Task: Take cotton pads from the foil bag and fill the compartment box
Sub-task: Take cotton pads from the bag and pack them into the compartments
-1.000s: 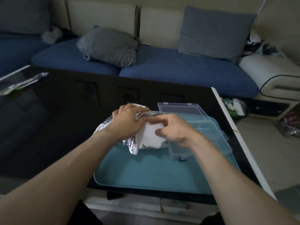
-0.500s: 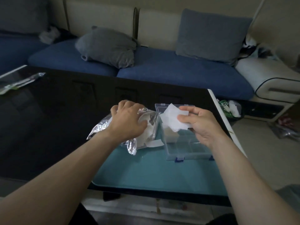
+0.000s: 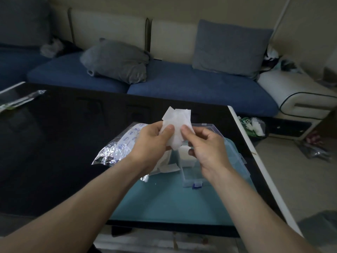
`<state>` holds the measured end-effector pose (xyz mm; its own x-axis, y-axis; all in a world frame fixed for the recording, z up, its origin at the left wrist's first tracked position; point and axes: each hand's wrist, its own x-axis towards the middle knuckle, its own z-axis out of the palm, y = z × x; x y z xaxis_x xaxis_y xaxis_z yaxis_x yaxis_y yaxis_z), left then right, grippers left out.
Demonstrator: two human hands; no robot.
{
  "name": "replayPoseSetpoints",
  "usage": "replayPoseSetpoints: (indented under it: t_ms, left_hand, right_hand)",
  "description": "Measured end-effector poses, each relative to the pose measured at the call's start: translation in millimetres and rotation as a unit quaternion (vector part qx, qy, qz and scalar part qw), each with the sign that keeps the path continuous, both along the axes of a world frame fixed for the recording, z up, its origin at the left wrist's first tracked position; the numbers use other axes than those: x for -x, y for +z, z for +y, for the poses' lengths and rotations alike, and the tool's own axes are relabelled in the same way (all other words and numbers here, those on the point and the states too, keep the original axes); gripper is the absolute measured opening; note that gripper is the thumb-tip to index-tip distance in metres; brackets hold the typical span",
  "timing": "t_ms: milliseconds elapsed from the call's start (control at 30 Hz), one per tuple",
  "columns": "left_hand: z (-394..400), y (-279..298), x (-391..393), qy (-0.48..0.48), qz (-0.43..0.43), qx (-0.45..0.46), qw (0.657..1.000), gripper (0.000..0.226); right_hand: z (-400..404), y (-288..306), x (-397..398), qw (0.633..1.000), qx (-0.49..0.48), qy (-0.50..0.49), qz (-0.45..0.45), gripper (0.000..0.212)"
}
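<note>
Both hands hold a small bunch of white cotton pads (image 3: 176,123) up above the tray. My left hand (image 3: 151,141) pinches the bunch from the left with thumb on top. My right hand (image 3: 206,145) pinches it from the right. Under the left hand lies the silver foil bag (image 3: 116,148), its open mouth facing right, with white pads (image 3: 167,168) spilling out. The clear plastic compartment box (image 3: 237,161) stands open on the teal tray (image 3: 164,201), partly hidden by my right hand. White pads (image 3: 186,157) fill one of its compartments.
The tray sits at the right end of a black glossy table (image 3: 54,143), whose white edge (image 3: 255,157) runs close to the box. A plastic wrapper (image 3: 20,99) lies at the far left. A blue sofa (image 3: 182,88) with grey cushions stands behind.
My left hand let go of the foil bag and rose to join the right hand on the pads. The right hand brought the pads left and up, in front of me.
</note>
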<state>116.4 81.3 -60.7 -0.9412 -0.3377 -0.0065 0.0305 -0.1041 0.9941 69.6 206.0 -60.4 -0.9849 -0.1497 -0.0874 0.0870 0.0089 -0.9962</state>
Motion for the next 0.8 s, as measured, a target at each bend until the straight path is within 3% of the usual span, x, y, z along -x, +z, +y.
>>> replayPoseSetpoints:
  t_ms: [167, 267, 400, 533, 700, 800]
  left_hand:
    - [-7, 1, 1, 0.032, 0.004, -0.042, 0.999, 0.021]
    - [-10, -4, 1, 0.075, -0.004, -0.031, 0.997, 0.017]
    - [-12, -8, 3, 0.093, -0.003, 0.019, 0.995, 0.010]
    - [-5, -4, 2, 0.065, -0.005, 0.042, 0.997, 0.012]
    - [3, 5, -1, -0.019, -0.038, -0.088, 0.995, 0.035]
    - [1, -2, -3, -0.035, -0.021, -0.025, 0.999, 0.019]
  right_hand:
    - [15, 11, 11, 1.000, 0.016, -0.010, 0.024, 0.015]
    - [28, 17, 16, 0.995, 0.031, 0.094, 0.018, 0.019]
    - [28, 15, 11, 0.977, -0.053, 0.208, 0.014, 0.024]
    - [19, 11, 3, 0.972, -0.134, 0.188, 0.035, 0.029]
    - [16, 8, 6, 0.957, -0.249, 0.143, 0.048, 0.050]
    - [20, 12, 7, 0.936, -0.311, 0.155, 0.059, 0.053]
